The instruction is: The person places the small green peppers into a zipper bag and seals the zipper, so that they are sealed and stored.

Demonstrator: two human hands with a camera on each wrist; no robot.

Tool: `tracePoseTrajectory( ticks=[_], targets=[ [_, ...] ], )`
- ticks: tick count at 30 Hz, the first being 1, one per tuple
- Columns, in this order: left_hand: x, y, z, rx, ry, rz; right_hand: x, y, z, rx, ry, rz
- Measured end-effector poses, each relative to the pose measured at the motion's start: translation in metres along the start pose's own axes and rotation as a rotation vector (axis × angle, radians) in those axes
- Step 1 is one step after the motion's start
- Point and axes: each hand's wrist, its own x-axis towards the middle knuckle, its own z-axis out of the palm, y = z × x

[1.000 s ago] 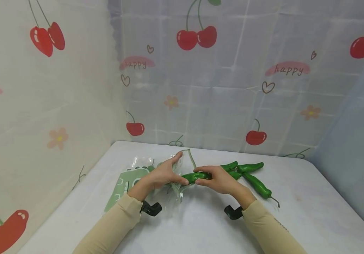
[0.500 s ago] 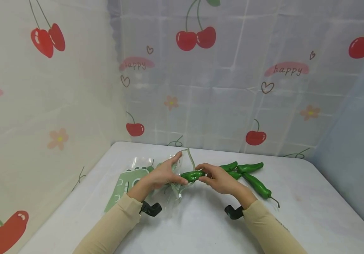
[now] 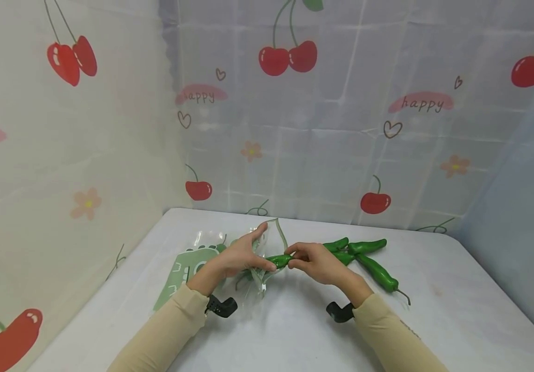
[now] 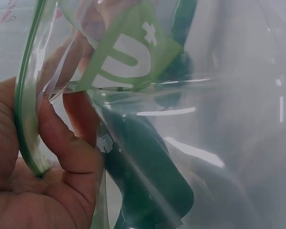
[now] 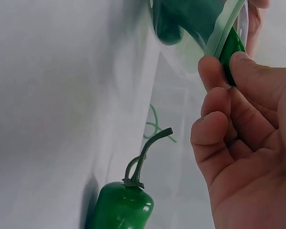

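Observation:
A clear zip bag (image 3: pixel 180 271) with a green print lies at the left, its mouth spread toward the right. My left hand (image 3: pixel 238 257) holds the bag's mouth; in the left wrist view, fingers curl at its green zip edge (image 4: pixel 25 95). Between thumb and fingers, my right hand (image 3: pixel 319 262) pinches the end of a green chili pepper (image 3: pixel 278 261), whose far part is inside the mouth. Through the plastic in the left wrist view, dark green pepper shapes (image 4: pixel 150 171) show. The left fingers hide part of the opening in the head view.
Several loose green peppers (image 3: pixel 378 271) lie to the right of my right hand on the white table (image 3: pixel 276 341). One with a curved stem (image 5: pixel 126 205) is close below that hand in the right wrist view. A cherry-printed curtain (image 3: pixel 313 155) stands behind.
The pepper has slid left, deeper into the bag's mouth, and less of it shows. My right hand shifted its hold to the pepper's end. My left hand stays nearly in place.

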Motion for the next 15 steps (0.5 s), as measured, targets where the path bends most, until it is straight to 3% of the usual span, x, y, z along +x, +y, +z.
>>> tracePoseTrajectory(
  ticks=[15],
  targets=[
    [-0.0001,0.0005,-0.0002,-0.001,0.014,0.004,0.0062,-0.0061,0.0067,-0.029,0.026,0.057]
  ],
)
